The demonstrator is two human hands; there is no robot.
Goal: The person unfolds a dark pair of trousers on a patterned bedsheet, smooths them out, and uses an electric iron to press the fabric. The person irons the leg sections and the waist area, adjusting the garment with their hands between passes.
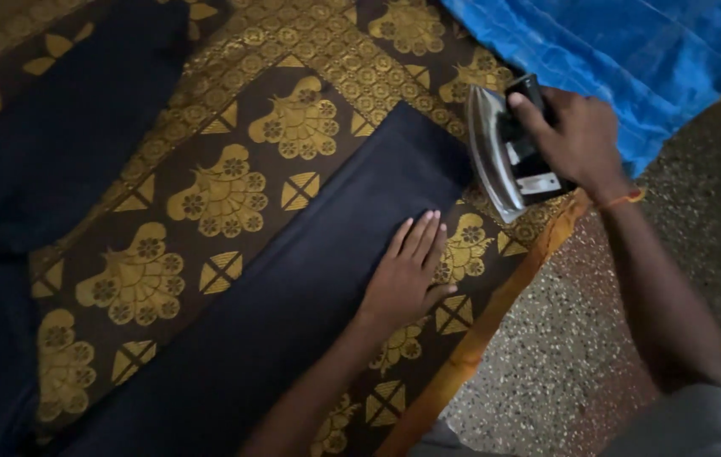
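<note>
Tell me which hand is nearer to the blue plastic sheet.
Right. The right hand grips the clothes iron right beside the blue plastic sheet; the left hand lies flat on the dark navy cloth, farther away.

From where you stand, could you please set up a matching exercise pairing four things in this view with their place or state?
Things:
1. left hand
2. right hand
3. iron
4. blue sheet

Places or states:
A. spread at the top right
B. pressed flat on the dark navy cloth
C. tilted at the end of the navy cloth
D. gripping a black handle

Pairs: 1-B, 2-D, 3-C, 4-A
</note>
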